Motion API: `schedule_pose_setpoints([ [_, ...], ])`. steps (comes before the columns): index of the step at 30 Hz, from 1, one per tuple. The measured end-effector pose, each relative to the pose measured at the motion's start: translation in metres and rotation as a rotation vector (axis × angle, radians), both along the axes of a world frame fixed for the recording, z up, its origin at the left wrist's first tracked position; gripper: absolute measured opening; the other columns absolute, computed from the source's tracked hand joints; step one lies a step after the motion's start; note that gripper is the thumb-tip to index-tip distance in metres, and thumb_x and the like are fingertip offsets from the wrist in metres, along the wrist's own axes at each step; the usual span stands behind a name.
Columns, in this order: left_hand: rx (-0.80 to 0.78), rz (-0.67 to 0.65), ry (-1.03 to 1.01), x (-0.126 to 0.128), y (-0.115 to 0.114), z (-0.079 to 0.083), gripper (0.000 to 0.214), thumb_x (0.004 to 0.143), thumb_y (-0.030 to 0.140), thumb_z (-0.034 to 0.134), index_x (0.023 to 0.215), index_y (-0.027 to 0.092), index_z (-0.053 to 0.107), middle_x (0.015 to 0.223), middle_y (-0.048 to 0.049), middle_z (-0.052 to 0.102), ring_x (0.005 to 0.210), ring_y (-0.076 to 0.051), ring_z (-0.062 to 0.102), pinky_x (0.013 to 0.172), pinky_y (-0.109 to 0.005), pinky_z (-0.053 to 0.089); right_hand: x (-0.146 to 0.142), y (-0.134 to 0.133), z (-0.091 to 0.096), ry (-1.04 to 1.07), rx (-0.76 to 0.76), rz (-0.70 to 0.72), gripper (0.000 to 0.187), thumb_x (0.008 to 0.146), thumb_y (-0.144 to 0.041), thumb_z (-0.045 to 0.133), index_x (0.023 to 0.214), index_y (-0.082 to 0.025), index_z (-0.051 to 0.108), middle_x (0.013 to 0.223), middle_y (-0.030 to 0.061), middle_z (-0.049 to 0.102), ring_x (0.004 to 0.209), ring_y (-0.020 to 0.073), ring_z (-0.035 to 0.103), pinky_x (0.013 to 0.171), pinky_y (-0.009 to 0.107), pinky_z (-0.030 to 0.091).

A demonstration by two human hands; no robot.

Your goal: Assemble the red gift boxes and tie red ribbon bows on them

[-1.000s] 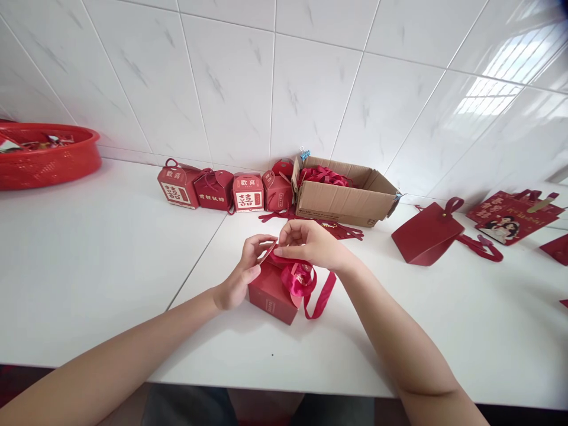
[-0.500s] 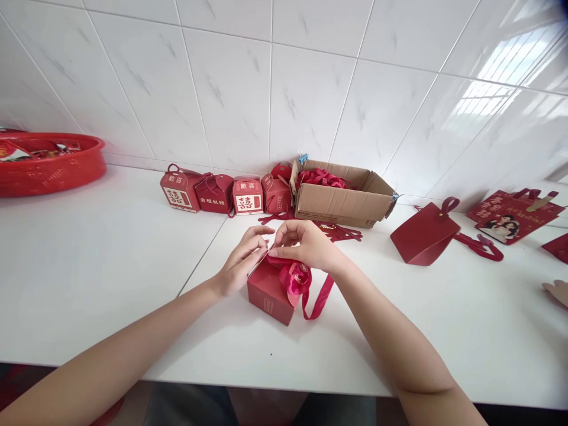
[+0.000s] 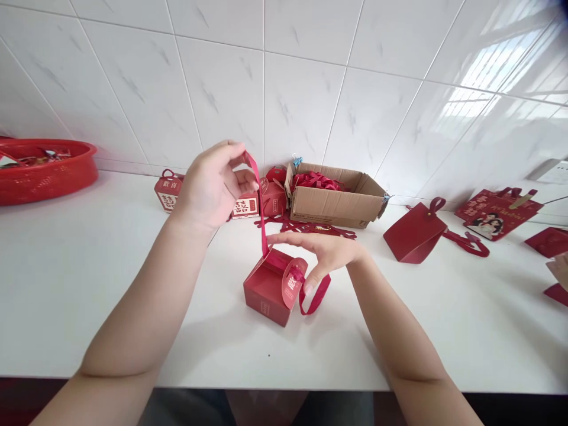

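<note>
A small red gift box [image 3: 268, 290] stands on the white table in front of me, its rounded flap leaning over on the right. My left hand [image 3: 217, 183] is raised above and left of it, fingers closed on a red ribbon [image 3: 262, 219] that runs taut down to the box top. The ribbon's other part loops out on the box's right side. My right hand [image 3: 326, 251] hovers over the box with its fingers stretched out and its thumb pointing down beside the ribbon loop. Whether it touches the ribbon, I cannot tell.
Several finished-looking red boxes [image 3: 274, 201] line the wall. A cardboard box [image 3: 339, 207] holds red ribbons, with flat red straps before it. At right stand a red bag-shaped box [image 3: 416, 234] and printed bags [image 3: 501, 216]; another person's hand [image 3: 560, 269] shows there. A red basket [image 3: 48, 180] sits left.
My left hand has lifted up from the box, pulling the ribbon upward. My right hand has opened and moved slightly right. The box flap now shows more clearly.
</note>
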State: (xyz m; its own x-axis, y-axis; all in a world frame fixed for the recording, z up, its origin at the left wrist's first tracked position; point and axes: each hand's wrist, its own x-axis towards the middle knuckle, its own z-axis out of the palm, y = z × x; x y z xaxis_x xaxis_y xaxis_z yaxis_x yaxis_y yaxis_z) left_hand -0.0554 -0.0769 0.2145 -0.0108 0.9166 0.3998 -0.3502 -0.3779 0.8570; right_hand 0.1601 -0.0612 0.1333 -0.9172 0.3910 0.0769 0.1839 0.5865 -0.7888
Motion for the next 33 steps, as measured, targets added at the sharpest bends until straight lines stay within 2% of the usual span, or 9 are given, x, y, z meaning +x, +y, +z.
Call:
schedule_pose_setpoints([
  [4, 0.005, 0.051, -0.094, 0.001, 0.002, 0.006, 0.020, 0.084, 0.019, 0.049, 0.065, 0.015, 0.051, 0.070, -0.0005, 0.049, 0.051, -0.011, 0.055, 0.048, -0.024, 0.042, 0.000, 0.002, -0.004, -0.074, 0.045, -0.010, 0.087, 0.068, -0.035, 0.081, 0.143, -0.028, 0.039, 0.148, 0.0055, 0.042, 0.137, 0.0225, 0.040, 0.111, 0.034, 0.034],
  [11, 0.168, 0.195, -0.248, -0.010, 0.014, -0.001, 0.016, 0.083, 0.018, 0.053, 0.068, 0.018, 0.047, 0.074, 0.0004, 0.049, 0.068, -0.018, 0.066, 0.067, -0.031, 0.053, -0.017, -0.006, -0.005, -0.206, 0.260, -0.364, 0.050, 0.075, -0.043, 0.074, 0.119, -0.024, 0.058, 0.120, 0.0055, 0.059, 0.104, 0.0215, 0.057, 0.083, 0.034, 0.048],
  [15, 0.220, 0.207, -0.202, -0.012, 0.017, -0.005, 0.019, 0.086, 0.022, 0.053, 0.070, 0.018, 0.043, 0.078, 0.0006, 0.050, 0.076, -0.019, 0.067, 0.079, -0.036, 0.054, -0.024, -0.017, -0.002, -0.313, 0.375, -0.581, 0.041, 0.082, -0.056, 0.062, 0.103, -0.021, 0.064, 0.106, 0.0080, 0.060, 0.091, 0.0226, 0.057, 0.068, 0.032, 0.043],
  [19, 0.230, 0.187, -0.093, -0.008, 0.011, -0.004, 0.019, 0.086, 0.015, 0.047, 0.069, 0.018, 0.041, 0.074, 0.0019, 0.048, 0.078, -0.015, 0.065, 0.088, -0.039, 0.052, -0.025, -0.023, 0.002, -0.302, 0.255, -0.695, 0.062, 0.091, -0.069, 0.031, 0.061, -0.020, 0.054, 0.067, 0.0062, 0.054, 0.064, 0.0190, 0.053, 0.056, 0.031, 0.033],
  [22, 0.212, 0.137, 0.258, -0.015, 0.003, -0.004, 0.021, 0.082, 0.015, 0.051, 0.062, 0.017, 0.046, 0.064, 0.0009, 0.048, 0.065, -0.013, 0.059, 0.071, -0.031, 0.051, -0.024, -0.016, -0.003, -0.183, 0.165, -0.837, 0.066, 0.088, -0.074, 0.028, 0.054, -0.021, 0.049, 0.056, 0.0048, 0.048, 0.056, 0.0185, 0.051, 0.055, 0.032, 0.032],
  [25, 0.085, 0.073, 0.940, -0.027, -0.003, -0.007, 0.036, 0.082, 0.039, 0.057, 0.054, 0.018, 0.051, 0.056, -0.0012, 0.049, 0.050, -0.013, 0.048, 0.051, -0.026, 0.037, -0.024, -0.002, -0.014, -0.088, 0.164, -0.960, 0.065, 0.086, -0.075, 0.035, 0.055, -0.021, 0.052, 0.058, 0.0056, 0.054, 0.060, 0.0199, 0.055, 0.057, 0.032, 0.036],
  [28, -0.108, -0.186, 1.517, -0.031, -0.003, -0.013, 0.039, 0.072, 0.054, 0.064, 0.056, 0.020, 0.057, 0.058, -0.0025, 0.056, 0.049, -0.015, 0.049, 0.048, -0.028, 0.030, -0.026, 0.013, -0.026, -0.047, 0.030, -0.968, 0.066, 0.082, -0.078, 0.038, 0.061, -0.019, 0.060, 0.070, 0.0085, 0.065, 0.070, 0.0212, 0.060, 0.062, 0.031, 0.041],
  [31, -0.163, -0.440, 1.754, -0.019, 0.005, -0.023, 0.037, 0.064, 0.058, 0.069, 0.066, 0.022, 0.063, 0.071, -0.0050, 0.067, 0.060, -0.020, 0.057, 0.052, -0.028, 0.035, -0.026, 0.022, -0.033, 0.028, -0.254, -0.850, 0.066, 0.080, -0.078, 0.042, 0.080, -0.017, 0.068, 0.099, 0.0106, 0.071, 0.088, 0.0210, 0.064, 0.071, 0.029, 0.046],
  [33, -0.155, -0.456, 1.824, -0.009, 0.012, -0.031, 0.043, 0.057, 0.061, 0.072, 0.070, 0.021, 0.064, 0.078, -0.0066, 0.069, 0.064, -0.021, 0.058, 0.053, -0.028, 0.036, -0.024, 0.024, -0.034, 0.061, -0.362, -0.798, 0.065, 0.079, -0.076, 0.047, 0.088, -0.016, 0.068, 0.103, 0.0100, 0.070, 0.090, 0.0187, 0.064, 0.073, 0.027, 0.047],
])
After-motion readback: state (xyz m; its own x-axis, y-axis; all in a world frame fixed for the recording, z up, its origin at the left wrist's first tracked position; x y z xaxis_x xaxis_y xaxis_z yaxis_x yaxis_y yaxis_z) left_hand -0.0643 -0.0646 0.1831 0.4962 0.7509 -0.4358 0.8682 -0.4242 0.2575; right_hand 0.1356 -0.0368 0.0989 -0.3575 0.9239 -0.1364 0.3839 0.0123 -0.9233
